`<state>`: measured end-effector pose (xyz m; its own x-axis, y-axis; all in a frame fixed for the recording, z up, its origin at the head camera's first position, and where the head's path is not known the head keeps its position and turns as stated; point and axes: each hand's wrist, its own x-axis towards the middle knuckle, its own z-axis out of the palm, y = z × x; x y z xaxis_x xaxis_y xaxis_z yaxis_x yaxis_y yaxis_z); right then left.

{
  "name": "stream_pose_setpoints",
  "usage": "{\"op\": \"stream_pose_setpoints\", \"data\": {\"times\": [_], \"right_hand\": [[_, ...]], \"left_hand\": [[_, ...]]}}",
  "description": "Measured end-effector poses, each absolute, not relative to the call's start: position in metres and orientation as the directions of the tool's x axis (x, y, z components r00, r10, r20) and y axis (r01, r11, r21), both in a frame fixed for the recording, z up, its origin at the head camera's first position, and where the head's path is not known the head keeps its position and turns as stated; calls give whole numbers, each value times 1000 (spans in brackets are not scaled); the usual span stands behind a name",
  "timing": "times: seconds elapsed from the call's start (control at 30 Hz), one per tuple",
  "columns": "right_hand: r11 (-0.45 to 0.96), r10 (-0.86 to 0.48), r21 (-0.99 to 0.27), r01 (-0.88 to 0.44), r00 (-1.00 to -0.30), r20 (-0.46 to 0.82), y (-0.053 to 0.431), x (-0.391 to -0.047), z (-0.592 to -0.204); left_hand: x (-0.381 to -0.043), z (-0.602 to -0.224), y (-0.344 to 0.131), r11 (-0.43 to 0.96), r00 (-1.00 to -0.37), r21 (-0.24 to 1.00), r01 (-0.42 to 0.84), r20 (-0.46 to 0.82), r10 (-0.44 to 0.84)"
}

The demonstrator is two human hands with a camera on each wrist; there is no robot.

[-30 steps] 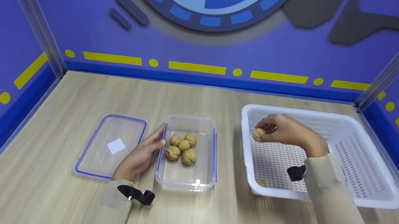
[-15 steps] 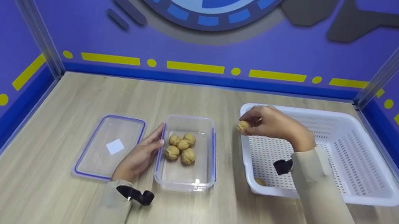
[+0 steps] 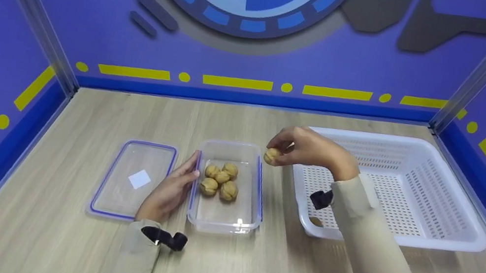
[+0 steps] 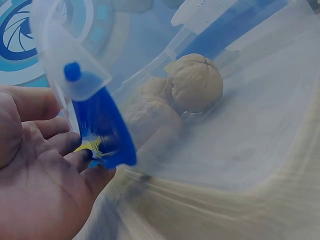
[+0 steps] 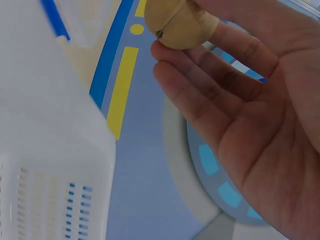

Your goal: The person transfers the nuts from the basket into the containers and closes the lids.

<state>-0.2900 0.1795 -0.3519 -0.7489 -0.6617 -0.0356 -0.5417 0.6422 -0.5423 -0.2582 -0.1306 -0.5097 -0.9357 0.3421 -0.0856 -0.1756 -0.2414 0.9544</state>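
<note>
My right hand (image 3: pixel 293 146) pinches a walnut (image 3: pixel 271 155) (image 5: pixel 179 22) at its fingertips, just above the right rim of the clear plastic container (image 3: pixel 259 179). Several walnuts (image 3: pixel 221 180) (image 4: pixel 196 83) lie inside that container. My left hand (image 3: pixel 168 189) (image 4: pixel 42 165) rests flat against the container's left wall with its fingers straight, beside a blue latch (image 4: pixel 102 127). The white perforated basket (image 3: pixel 443 192) (image 5: pixel 45 150) stands to the right, and one walnut (image 3: pixel 317 221) shows at its near left corner.
The container's clear lid (image 3: pixel 135 178) with a blue rim and a white sticker lies flat on the wooden table to the left of my left hand. Blue walls with yellow stripes close the table at the back and both sides.
My right hand has carried the walnut leftward out of the white basket to the right edge of the clear container. The left hand has stayed against the container.
</note>
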Motion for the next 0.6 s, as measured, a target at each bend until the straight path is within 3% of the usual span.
{"op": "stream_pose_setpoints", "data": {"times": [0.6], "right_hand": [[566, -690, -589, -577, -722, 44, 123, -306, -377]], "left_hand": [[-259, -510, -131, -246, -929, 957, -154, -55, 367]]}}
